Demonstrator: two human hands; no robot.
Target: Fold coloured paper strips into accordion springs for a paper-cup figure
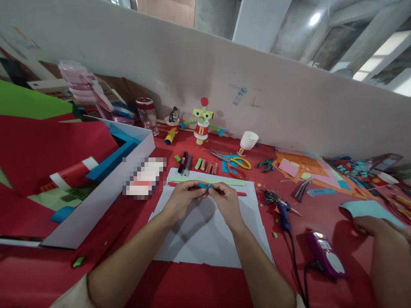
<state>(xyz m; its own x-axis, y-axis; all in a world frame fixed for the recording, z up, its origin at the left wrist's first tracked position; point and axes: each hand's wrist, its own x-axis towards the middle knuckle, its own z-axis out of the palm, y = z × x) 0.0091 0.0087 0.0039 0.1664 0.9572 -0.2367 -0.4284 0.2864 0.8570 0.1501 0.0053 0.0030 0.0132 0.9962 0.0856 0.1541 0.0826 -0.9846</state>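
Observation:
Between my fingertips is a small blue paper piece [205,186], raised over a white board [205,239]. My left hand [183,196] pinches its left end and my right hand [227,201] its right end. Behind the hands a light green paper strip [224,182] lies along the board's far edge. A red paper strip [241,194] runs across the board, partly hidden by my hands. Past the board lie folded green paper springs [200,164], folded red ones [211,168] and a black marker [183,162].
A paper-cup figure [201,130] stands by the wall. Scissors [234,161] lie beyond the board; a glue gun [282,211] and purple power unit [326,254] are to its right. A white box [128,158] is at left. Another person's hand [375,226] holds light blue paper [369,209].

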